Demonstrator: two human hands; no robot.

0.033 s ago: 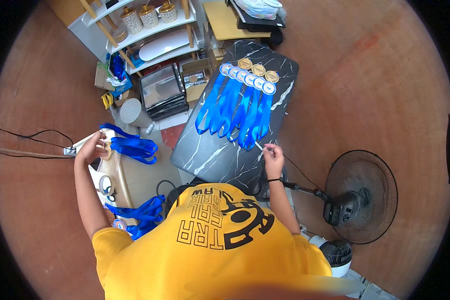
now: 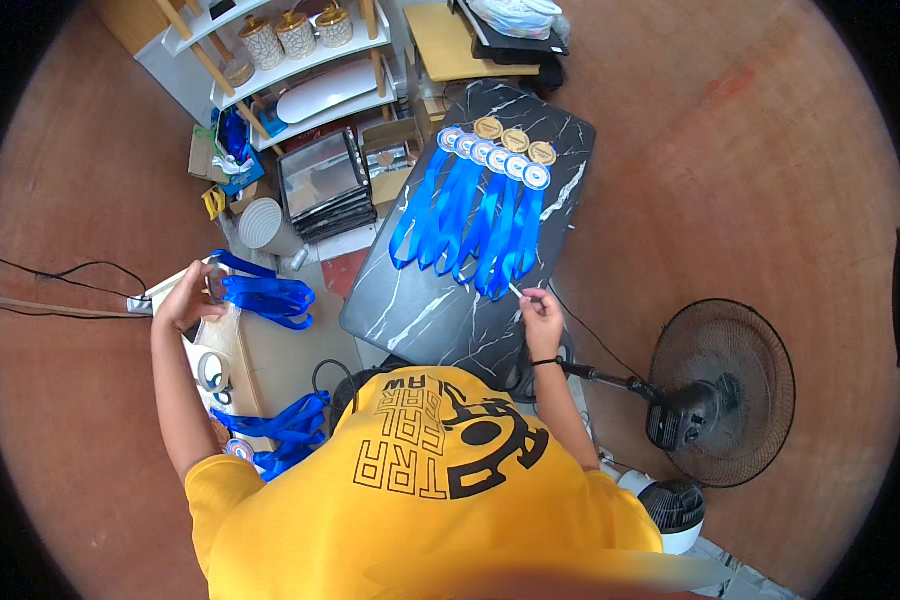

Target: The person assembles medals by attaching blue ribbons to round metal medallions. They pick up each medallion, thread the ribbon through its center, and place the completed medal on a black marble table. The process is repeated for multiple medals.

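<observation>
On the left, my left hand [image 2: 183, 300] is closed round a medal [image 2: 216, 283] at the end of a bunch of blue ribbons [image 2: 268, 297] that hang over the side table. The fingers partly hide that medal. My right hand [image 2: 542, 325] is at the near right edge of the black marbled table [image 2: 400, 320], its fingertips pinched together beside a thin white strip [image 2: 516, 291]. Whether they grip this strip is unclear. Just beyond lie several medals [image 2: 510, 165] in a slanting row, white-faced ones with blue ribbons [image 2: 480, 220] stretched toward me and gold-faced ones behind.
A tape roll [image 2: 211, 371] and more blue ribbons [image 2: 288, 425] lie on the side table [image 2: 260, 375]. A black fan [image 2: 722, 393] stands at the right. Shelves [image 2: 315, 85] with jars, stacked black frames [image 2: 327, 185] and a grey bin [image 2: 268, 225] are at the far left.
My right hand has shifted slightly left, closer to the ribbon ends. My left hand has turned a little at the medal. The row of medals stays put.
</observation>
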